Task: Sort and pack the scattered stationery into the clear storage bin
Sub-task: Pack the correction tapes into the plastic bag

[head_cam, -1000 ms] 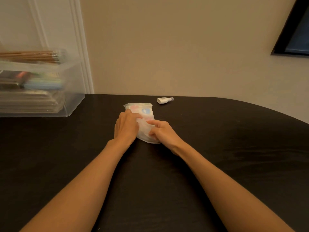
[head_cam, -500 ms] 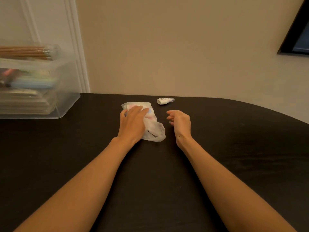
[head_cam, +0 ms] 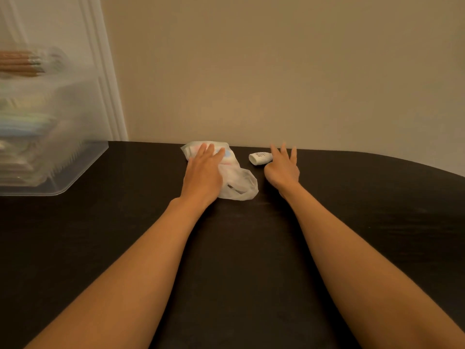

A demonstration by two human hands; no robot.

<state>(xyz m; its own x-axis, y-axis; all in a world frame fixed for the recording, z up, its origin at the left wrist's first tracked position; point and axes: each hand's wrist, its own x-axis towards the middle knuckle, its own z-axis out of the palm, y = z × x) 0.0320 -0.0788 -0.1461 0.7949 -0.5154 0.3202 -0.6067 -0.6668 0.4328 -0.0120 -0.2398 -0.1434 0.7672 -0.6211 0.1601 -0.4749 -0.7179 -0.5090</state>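
A translucent white plastic bag with pastel items inside lies near the far edge of the black table. My left hand rests flat on the bag with straight fingers. A small white bottle lies on its side just right of the bag. My right hand is over the table right beside the bottle, fingers spread and extended, its thumb side at the bottle's end; nothing is in its grasp. The clear storage bin stands at the far left, holding stacked stationery.
A clear pack of brown pencils lies across the bin's top. A beige wall runs behind the table, and white door trim rises behind the bin. The table's far right edge curves toward me.
My right hand let go of the bag and moved right and forward to the white bottle, fingers spreading. My left hand stayed on the bag, sliding slightly forward. The view shifted.
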